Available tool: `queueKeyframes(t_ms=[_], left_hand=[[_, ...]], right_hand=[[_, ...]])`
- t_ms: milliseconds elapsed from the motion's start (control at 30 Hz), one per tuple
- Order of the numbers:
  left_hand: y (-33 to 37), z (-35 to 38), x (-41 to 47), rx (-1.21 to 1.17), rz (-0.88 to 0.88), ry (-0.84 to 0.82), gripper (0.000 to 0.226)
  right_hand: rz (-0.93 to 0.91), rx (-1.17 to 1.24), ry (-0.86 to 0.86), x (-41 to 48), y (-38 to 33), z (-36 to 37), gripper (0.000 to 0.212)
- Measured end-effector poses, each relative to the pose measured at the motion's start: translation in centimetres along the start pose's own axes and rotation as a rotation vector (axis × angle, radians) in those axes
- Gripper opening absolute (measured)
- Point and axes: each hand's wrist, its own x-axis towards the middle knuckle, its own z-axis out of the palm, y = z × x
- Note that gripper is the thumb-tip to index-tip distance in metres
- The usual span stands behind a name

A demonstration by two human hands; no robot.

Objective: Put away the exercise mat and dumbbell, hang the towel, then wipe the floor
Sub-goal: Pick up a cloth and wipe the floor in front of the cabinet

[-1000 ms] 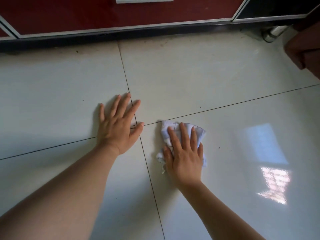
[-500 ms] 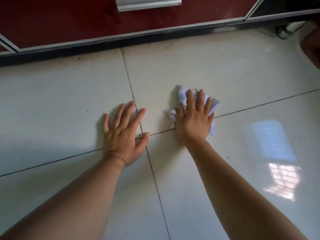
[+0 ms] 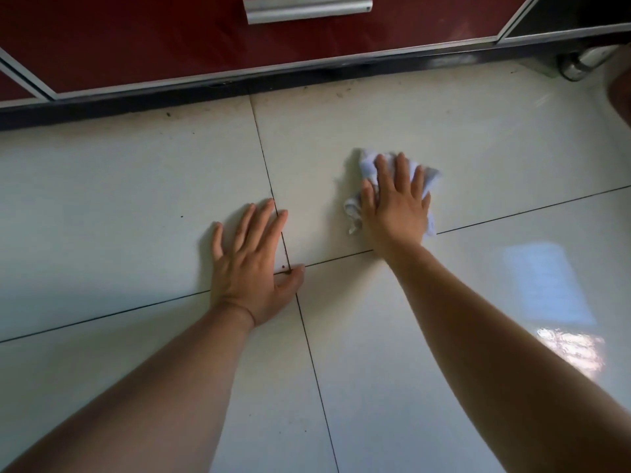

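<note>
A crumpled pale blue-white cloth (image 3: 368, 162) lies on the glossy white tiled floor (image 3: 136, 199). My right hand (image 3: 396, 203) presses flat on top of the cloth with straight, spread fingers, so most of the cloth is hidden under the palm. My left hand (image 3: 252, 261) rests flat on the floor to the left, fingers spread, over the crossing of the tile joints, holding nothing. No exercise mat, dumbbell or towel rack is in view.
A dark red cabinet (image 3: 170, 35) with a metal handle (image 3: 307, 10) and a black plinth runs along the top. A metal leg (image 3: 577, 64) stands at the top right, beside a brown furniture edge (image 3: 619, 93). Small dirt specks lie near the plinth.
My right hand has slid the cloth away from me, from just below the tile joint to above it, toward the cabinet. My left hand has stayed planted in place.
</note>
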Motion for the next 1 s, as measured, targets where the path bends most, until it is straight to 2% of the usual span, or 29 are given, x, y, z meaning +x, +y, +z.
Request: queueKeyframes(t_ms=[167, 233, 300, 433, 500, 633, 733, 867, 1000], left_hand=[[0.0, 0.0, 0.0, -0.001, 0.0, 0.006, 0.08], [0.1, 0.0, 0.0, -0.009, -0.002, 0.011, 0.079], [0.0, 0.0, 0.0, -0.006, -0.001, 0.015, 0.08], [-0.1, 0.1, 0.0, 0.008, 0.001, 0.005, 0.083], [-0.2, 0.2, 0.0, 0.022, -0.002, -0.005, 0.085], [-0.1, 0.2, 0.1, 0.035, 0.008, -0.02, 0.087], [0.0, 0.2, 0.0, 0.039, 0.001, 0.001, 0.09], [0.1, 0.2, 0.0, 0.011, -0.016, 0.043, 0.088], [-0.6, -0.7, -1.7, 0.009, -0.056, 0.103, 0.075]], right_hand=[[-0.349, -0.021, -0.015, -2.2, 1.5, 0.3, 0.051], [-0.337, -0.002, -0.016, -4.4, 2.7, 0.2, 0.052], [-0.234, 0.025, -0.016, -5.4, 2.9, 0.2, 0.054], [-0.06, 0.006, -0.008, -2.0, 0.3, 0.3, 0.052], [-0.108, 0.027, -0.016, 0.1, -0.9, 0.2, 0.049], [-0.387, 0.004, -0.022, 1.6, -0.2, 0.0, 0.053], [-0.391, 0.021, -0.049, 1.4, 0.5, -0.5, 0.048], [-0.439, 0.046, -0.107, -3.0, -2.0, 0.6, 0.047], [-0.461, 0.057, -0.159, -7.5, -1.6, 1.2, 0.062]])
